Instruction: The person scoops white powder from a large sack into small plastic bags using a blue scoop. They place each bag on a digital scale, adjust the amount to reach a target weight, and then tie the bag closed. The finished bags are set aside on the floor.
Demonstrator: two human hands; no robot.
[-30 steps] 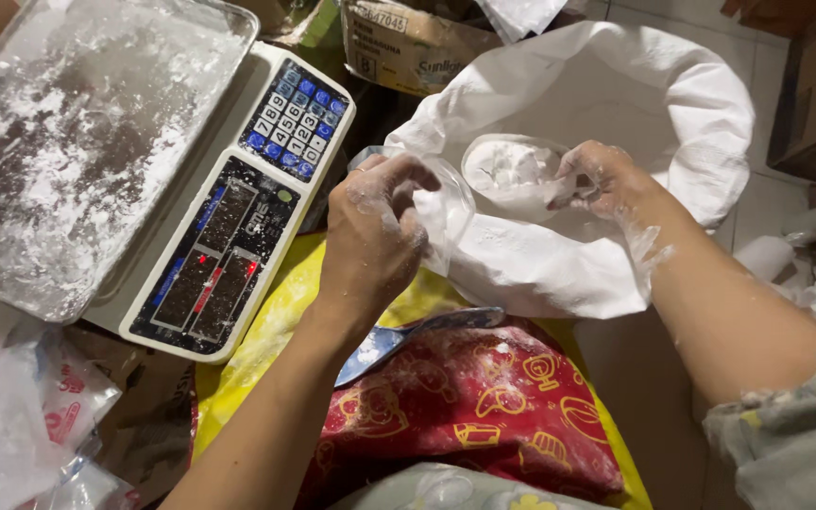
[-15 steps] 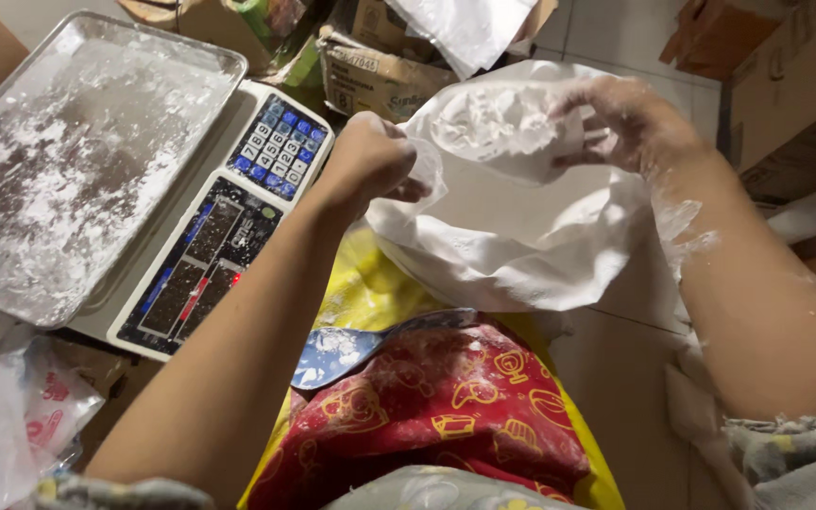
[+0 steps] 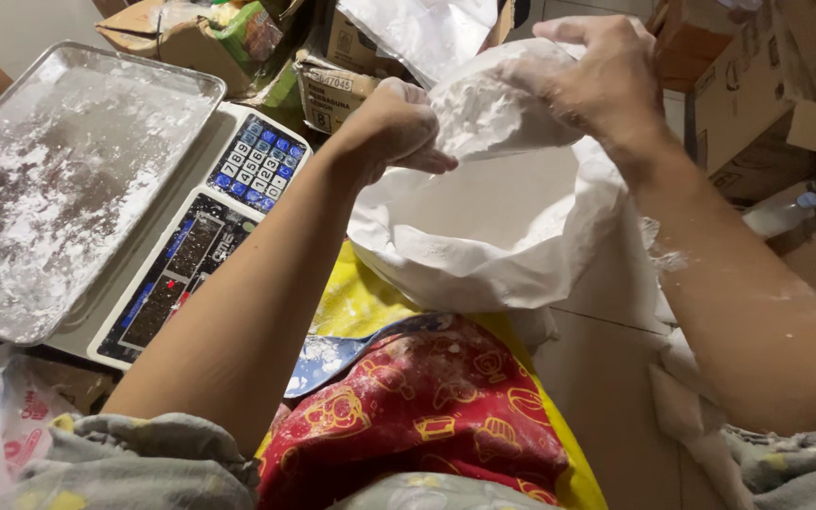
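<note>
Powder bag (image 3: 493, 118) between both hands

A pale tiled floor (image 3: 606, 397) carries everything and shows bare at the lower right of the frame. On it, at the left, sits a white electronic scale (image 3: 191, 246) with a blue keypad and a powder-dusted metal tray (image 3: 49, 179) on top, and a large white sack (image 3: 493, 227) stands open at the centre. Brown cardboard boxes (image 3: 767, 94) crowd the upper right and top edge, and clear plastic bags (image 3: 2, 425) with red print lie at the lower left.
</note>
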